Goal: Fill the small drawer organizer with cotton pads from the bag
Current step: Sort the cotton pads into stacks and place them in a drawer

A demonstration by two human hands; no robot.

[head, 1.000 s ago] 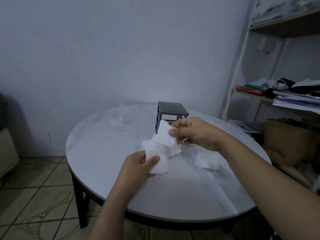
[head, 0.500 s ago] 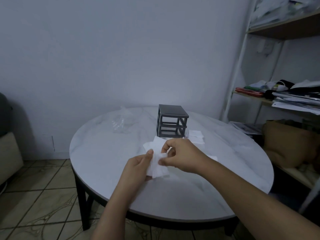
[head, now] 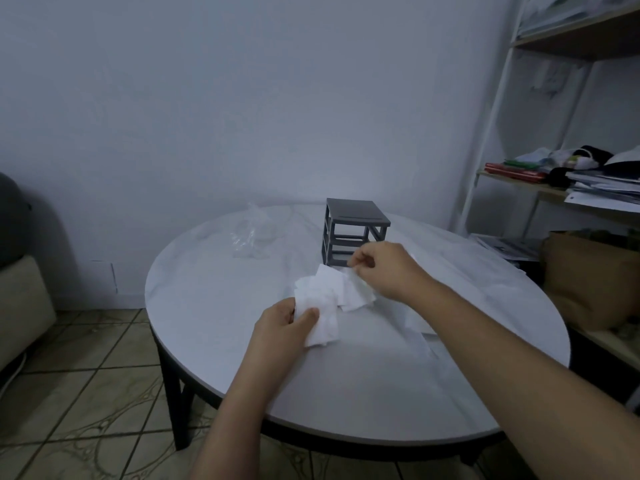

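On the round table [head: 207,341] a dark drawer organizer [head: 353,233] is set far back, a clear bag [head: 252,237] left of it. Nearer, a bunch of cotton pads [head: 325,296] is clamped in the grip of the left hand [head: 280,327], its top edge pinched by the right hand [head: 388,271]

The left hand [head: 285,322] sits low and near, thumb pressed against curled fingers, pinching a bunch of cotton pads [head: 323,299]. The right hand [head: 382,271] is farther forward, its curled fingertips pinching the bunch's far edge. The 2 bare forearms converge.
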